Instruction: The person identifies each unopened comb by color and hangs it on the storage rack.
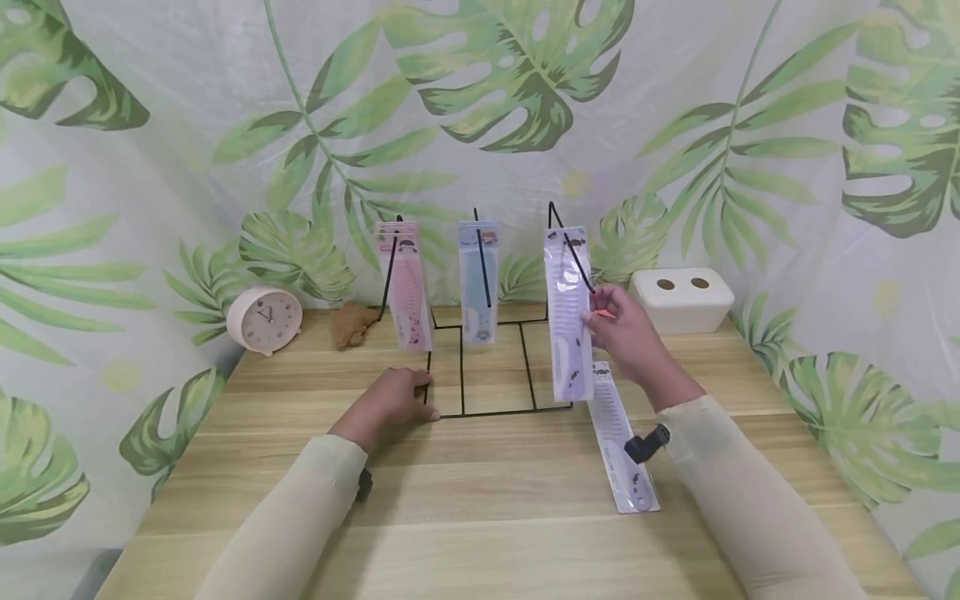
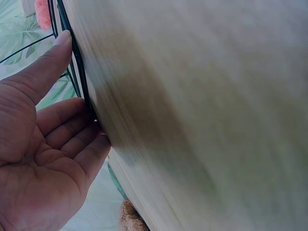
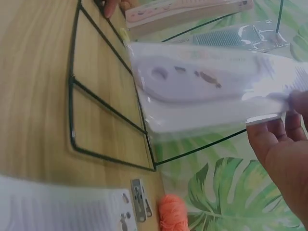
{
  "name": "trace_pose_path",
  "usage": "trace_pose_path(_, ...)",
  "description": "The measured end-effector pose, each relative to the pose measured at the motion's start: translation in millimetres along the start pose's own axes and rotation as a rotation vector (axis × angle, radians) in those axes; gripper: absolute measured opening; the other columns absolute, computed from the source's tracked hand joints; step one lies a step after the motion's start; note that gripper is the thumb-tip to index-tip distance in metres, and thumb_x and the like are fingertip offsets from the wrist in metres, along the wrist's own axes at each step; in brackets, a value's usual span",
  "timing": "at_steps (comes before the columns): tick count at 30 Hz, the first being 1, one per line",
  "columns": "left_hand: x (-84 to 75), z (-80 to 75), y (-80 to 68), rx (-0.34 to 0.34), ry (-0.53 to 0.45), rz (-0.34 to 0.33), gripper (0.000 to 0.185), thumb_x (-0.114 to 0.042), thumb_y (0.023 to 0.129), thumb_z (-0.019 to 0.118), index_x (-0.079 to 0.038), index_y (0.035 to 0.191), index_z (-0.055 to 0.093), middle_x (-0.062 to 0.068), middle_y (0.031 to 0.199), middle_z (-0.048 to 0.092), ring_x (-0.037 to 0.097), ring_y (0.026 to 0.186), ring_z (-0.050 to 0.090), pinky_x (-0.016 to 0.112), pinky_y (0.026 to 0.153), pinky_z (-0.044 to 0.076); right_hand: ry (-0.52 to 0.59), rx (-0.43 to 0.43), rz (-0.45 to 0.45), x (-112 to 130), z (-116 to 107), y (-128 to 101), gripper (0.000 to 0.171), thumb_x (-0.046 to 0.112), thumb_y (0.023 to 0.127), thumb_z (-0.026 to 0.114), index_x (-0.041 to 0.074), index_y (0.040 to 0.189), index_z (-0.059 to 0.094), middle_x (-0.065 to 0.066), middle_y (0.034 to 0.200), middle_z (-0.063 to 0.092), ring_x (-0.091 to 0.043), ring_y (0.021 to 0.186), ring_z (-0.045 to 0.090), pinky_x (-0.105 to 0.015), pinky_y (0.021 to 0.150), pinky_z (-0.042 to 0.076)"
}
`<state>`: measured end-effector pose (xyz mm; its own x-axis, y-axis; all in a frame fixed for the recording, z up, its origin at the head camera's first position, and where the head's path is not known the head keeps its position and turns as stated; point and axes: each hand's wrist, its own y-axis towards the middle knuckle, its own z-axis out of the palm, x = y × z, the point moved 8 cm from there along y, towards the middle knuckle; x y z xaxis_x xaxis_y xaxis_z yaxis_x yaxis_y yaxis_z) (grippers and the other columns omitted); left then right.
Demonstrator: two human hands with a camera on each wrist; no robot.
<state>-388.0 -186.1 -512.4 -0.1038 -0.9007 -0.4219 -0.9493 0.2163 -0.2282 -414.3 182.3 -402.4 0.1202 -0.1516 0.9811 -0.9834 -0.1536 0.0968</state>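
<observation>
My right hand [image 1: 621,333] pinches the edge of a packaged purple comb [image 1: 567,333], which hangs at the right hook of a black wire rack [image 1: 495,412]. The comb's round-holed handle end points down. With thumb and fingertips, my left hand [image 1: 393,406] grips the left side wire of the rack's base; in the left wrist view the thumb [image 2: 60,45] lies along this wire. Packaged pink combs [image 1: 408,292] hang on the left hook and blue combs [image 1: 477,283] on the middle one. Another packaged purple comb [image 1: 624,450] lies on the table below my right hand.
A pink round clock [image 1: 265,321] and a brown lump [image 1: 352,324] stand at the back left. At the back right is a white box [image 1: 682,302] with two holes. The right wrist view shows a metal clip [image 3: 140,199] and an orange yarn-like bundle [image 3: 173,212].
</observation>
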Motion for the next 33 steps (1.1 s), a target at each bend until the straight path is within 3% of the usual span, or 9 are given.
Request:
trace_pose_path(7, -2.9, 0.7, 0.7, -0.007, 0.010, 0.013, 0.074, -0.034, 0.092, 0.090, -0.007, 0.155, 0.061, 0.026, 0.156, 0.060, 0.044, 0.147, 0.054, 0.058, 0.125, 0.042, -0.017, -0.117, 0.015, -1, -6, 28, 0.038, 0.009, 0.110, 0.062, 0.001, 0.145, 0.051, -0.010, 0.131, 0.060, -0.019, 0.117, 0.066, -0.028, 0.087, 0.066)
trace_pose_path(13, -3.2, 2.4, 0.8, 0.005, 0.000, 0.000, 0.076, -0.035, 0.092, 0.090, -0.008, 0.156, 0.060, 0.025, 0.158, 0.059, 0.043, 0.148, 0.054, 0.058, 0.126, 0.042, -0.067, -0.153, 0.040, -8, -9, 40, 0.037, 0.009, 0.110, 0.062, 0.004, 0.146, 0.053, -0.014, 0.140, 0.060, -0.025, 0.124, 0.067, -0.030, 0.084, 0.066)
trace_pose_path(20, 1.5, 0.6, -0.3, 0.005, -0.021, -0.034, 0.076, -0.034, 0.092, 0.090, -0.009, 0.157, 0.060, 0.026, 0.159, 0.057, 0.042, 0.148, 0.054, 0.060, 0.125, 0.042, -0.209, -0.150, -0.015, -11, -2, 58, 0.034, 0.018, 0.111, 0.061, 0.005, 0.142, 0.055, -0.018, 0.145, 0.063, -0.028, 0.107, 0.066, -0.041, 0.080, 0.065)
trace_pose_path(24, 2.9, 1.5, -0.4, 0.006, -0.027, -0.040, 0.077, -0.034, 0.092, 0.090, -0.009, 0.157, 0.059, 0.026, 0.161, 0.056, 0.042, 0.149, 0.053, 0.060, 0.126, 0.041, -0.243, -0.128, -0.040, -11, 4, 67, 0.032, 0.018, 0.112, 0.058, 0.005, 0.141, 0.056, -0.019, 0.138, 0.065, -0.025, 0.094, 0.064, -0.034, 0.072, 0.062)
trace_pose_path(28, 3.3, 2.2, -0.4, 0.008, -0.037, -0.044, 0.077, -0.034, 0.092, 0.090, -0.009, 0.158, 0.059, 0.025, 0.163, 0.054, 0.043, 0.152, 0.050, 0.060, 0.127, 0.039, -0.216, -0.108, -0.052, -12, 8, 70, 0.027, 0.019, 0.113, 0.057, 0.007, 0.138, 0.056, -0.018, 0.120, 0.066, -0.020, 0.079, 0.060, -0.024, 0.061, 0.052)
trace_pose_path(33, 2.1, 1.0, 0.0, 0.008, -0.040, -0.035, 0.076, -0.033, 0.093, 0.090, -0.008, 0.158, 0.059, 0.024, 0.163, 0.053, 0.043, 0.153, 0.048, 0.060, 0.128, 0.038, -0.160, -0.110, -0.049, -14, 9, 71, 0.021, 0.017, 0.112, 0.059, 0.010, 0.132, 0.057, -0.015, 0.102, 0.063, -0.013, 0.068, 0.056, -0.024, 0.056, 0.048)
